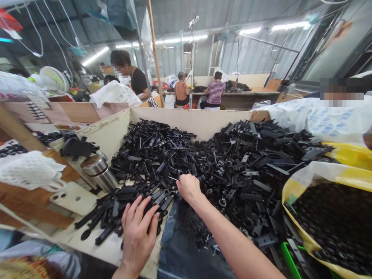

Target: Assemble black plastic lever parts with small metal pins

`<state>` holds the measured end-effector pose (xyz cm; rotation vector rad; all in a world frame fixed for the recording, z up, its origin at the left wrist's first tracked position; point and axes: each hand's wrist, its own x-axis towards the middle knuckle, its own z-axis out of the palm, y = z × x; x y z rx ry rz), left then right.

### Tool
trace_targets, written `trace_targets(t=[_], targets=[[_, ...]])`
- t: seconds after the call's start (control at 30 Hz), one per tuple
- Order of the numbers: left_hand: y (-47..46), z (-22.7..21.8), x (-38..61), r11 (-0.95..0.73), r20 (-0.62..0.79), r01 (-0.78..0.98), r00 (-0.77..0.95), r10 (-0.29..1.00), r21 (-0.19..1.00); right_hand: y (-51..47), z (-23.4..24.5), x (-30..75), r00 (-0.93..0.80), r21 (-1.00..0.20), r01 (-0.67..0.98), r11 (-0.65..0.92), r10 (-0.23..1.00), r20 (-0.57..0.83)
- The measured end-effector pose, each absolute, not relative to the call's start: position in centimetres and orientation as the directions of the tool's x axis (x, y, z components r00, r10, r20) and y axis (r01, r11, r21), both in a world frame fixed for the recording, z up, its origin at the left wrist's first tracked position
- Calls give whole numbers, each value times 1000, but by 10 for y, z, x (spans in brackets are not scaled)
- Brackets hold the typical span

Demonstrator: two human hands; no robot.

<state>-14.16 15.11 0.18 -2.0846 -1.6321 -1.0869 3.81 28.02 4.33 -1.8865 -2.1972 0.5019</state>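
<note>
My left hand (138, 228) lies with its fingers spread over black plastic parts (109, 215) with long handles and ring ends, at the near left of the bench. Whether anything is under its palm is hidden. Closed in a fist, my right hand (189, 189) is at the edge of the big heap. A thin shiny metal rod (173, 178) sticks out of it to the left; the rest of the rod is hidden by the fingers. Beyond both hands, handle-like black parts (157, 145) are piled on the left, and flat black pieces (261, 147) on the right.
A steel flask (100, 172) and a white phone (74, 198) stand and lie at the left. Small metal bits (215, 248) rest on a dark cloth (180, 255). At the right is a yellow-white sack (305, 182) of small black pieces. Several people sit farther back.
</note>
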Motion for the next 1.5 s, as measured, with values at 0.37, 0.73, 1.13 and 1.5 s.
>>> trace_targets(t=[0.37,0.73,1.13,1.5], targets=[[174,31,-60,376,-437,-465,-27,899,802,233,37,115,-83,-867,499,3,996,-45],[206,32,-22,398,-504,-646,24,864,651,199,30,151,117,-995,88,-46,992,-36],[101,18,-23,615,-606,-421,175,776,667,88,-2,124,-266,-957,-21,-290,924,-274],[103,14,-43,549,-625,-542,55,779,636,189,21,131,-229,-285,936,205,972,-53]])
